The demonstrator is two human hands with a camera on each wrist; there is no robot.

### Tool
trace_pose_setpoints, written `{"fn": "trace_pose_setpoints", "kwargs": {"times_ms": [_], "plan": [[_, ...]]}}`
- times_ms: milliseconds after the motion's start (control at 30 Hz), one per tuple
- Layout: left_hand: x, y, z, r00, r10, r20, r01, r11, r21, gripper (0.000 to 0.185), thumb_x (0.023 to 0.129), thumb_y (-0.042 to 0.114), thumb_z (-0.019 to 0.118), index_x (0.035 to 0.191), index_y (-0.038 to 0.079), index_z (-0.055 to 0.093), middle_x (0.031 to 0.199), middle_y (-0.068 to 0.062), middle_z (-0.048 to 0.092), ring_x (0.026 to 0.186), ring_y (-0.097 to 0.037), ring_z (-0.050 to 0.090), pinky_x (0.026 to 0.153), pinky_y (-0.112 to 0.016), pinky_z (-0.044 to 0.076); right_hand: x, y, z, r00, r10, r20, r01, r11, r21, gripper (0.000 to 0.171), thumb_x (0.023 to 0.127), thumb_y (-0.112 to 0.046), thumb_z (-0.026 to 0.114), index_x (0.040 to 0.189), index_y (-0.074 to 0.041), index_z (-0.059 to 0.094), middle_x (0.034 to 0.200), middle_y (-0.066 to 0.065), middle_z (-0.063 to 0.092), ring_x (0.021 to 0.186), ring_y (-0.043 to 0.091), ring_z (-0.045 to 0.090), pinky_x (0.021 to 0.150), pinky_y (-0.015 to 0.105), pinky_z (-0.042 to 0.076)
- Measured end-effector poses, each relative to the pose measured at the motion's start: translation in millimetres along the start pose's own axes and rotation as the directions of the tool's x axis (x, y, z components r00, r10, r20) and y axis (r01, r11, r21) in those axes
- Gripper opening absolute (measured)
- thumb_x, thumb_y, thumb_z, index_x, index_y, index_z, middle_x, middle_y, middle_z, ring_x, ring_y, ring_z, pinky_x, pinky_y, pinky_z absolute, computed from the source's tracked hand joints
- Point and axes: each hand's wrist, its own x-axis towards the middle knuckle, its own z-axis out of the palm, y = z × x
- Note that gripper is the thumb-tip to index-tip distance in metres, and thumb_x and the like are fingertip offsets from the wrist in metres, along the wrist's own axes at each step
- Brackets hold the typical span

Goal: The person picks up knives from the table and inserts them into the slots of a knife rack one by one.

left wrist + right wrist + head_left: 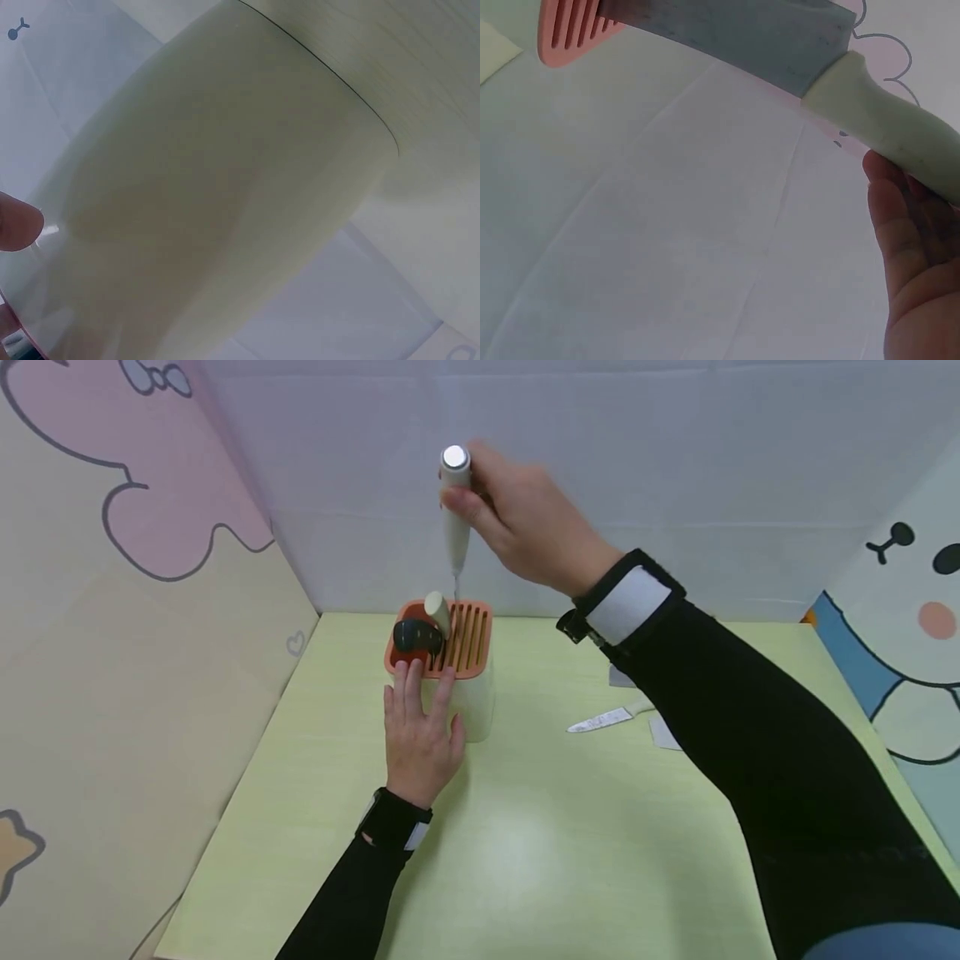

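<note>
A cream knife block (477,697) with an orange slotted top (471,639) stands at the back of the pale green table (525,843). My left hand (426,706) presses flat against its front, fingertips reaching the orange rim; in the left wrist view the block wall (225,187) fills the frame beside one fingertip (16,221). My right hand (471,503) grips a cream-handled knife (455,522) upright above the block, blade tip at a slot. The right wrist view shows its wide blade (727,30) entering the orange top (570,30), with the handle (885,112) in my right hand (915,277).
A cream handle (437,610) and a black handle (416,635) stick up from the block's left slots. A smaller knife (600,721) lies flat on the table to the right, next to pale paper pieces (663,732). Cartoon-printed panels wall the table at left, back and right.
</note>
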Motion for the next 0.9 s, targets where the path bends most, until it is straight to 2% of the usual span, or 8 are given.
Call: {"fn": "trace_pose_setpoints", "kwargs": {"times_ms": [233,433,667,900], "plan": [[2.6,-5.5,3.2,1.0,0.01,-0.018,-0.01,1.0,0.005,0.069,0.08,0.019,0.07,0.142,0.013,0.04,0.146,-0.025,0.031,0.143,-0.04,0.019,0.107,-0.063,0.026,8.4,18.2,16.5,0.99,0.109,0.084,-0.113,0.993,0.046,0.035,0.101,-0.035,0.043,0.116,-0.004,0.051,0.096,0.004,0.055,0.084,0.013,0.049,0.077,0.026,0.04],[2.6,-11.2,6.3,1.0,0.008,-0.03,-0.007,1.0,0.01,0.072,0.077,0.019,0.073,0.141,0.014,0.041,0.146,-0.025,0.032,0.142,-0.039,0.021,0.107,-0.062,0.026,11.6,29.2,35.5,0.986,0.113,0.126,-0.119,0.992,0.048,0.034,0.1,-0.035,0.045,0.115,-0.005,0.051,0.092,0.004,0.057,0.079,0.016,0.05,0.073,0.027,0.041],[-1.7,-13.7,2.6,1.0,0.0,-0.005,0.0,1.0,0.015,0.069,0.079,0.02,0.071,0.141,0.014,0.04,0.147,-0.025,0.031,0.143,-0.039,0.018,0.107,-0.063,0.026,10.0,33.0,53.9,0.971,0.131,0.2,-0.144,0.988,0.049,0.031,0.101,-0.033,0.046,0.117,-0.008,0.049,0.097,0.002,0.058,0.087,0.013,0.056,0.081,0.027,0.047],[-7.5,-13.4,1.0,1.0,-0.017,-0.016,0.017,1.0,0.014,0.069,0.078,0.019,0.072,0.14,0.013,0.042,0.146,-0.025,0.032,0.143,-0.039,0.02,0.108,-0.062,0.025,7.1,34.4,65.0,0.957,0.131,0.259,-0.15,0.987,0.055,0.029,0.1,-0.031,0.048,0.119,-0.009,0.049,0.104,0.002,0.061,0.094,0.011,0.059,0.086,0.026,0.048]]}}
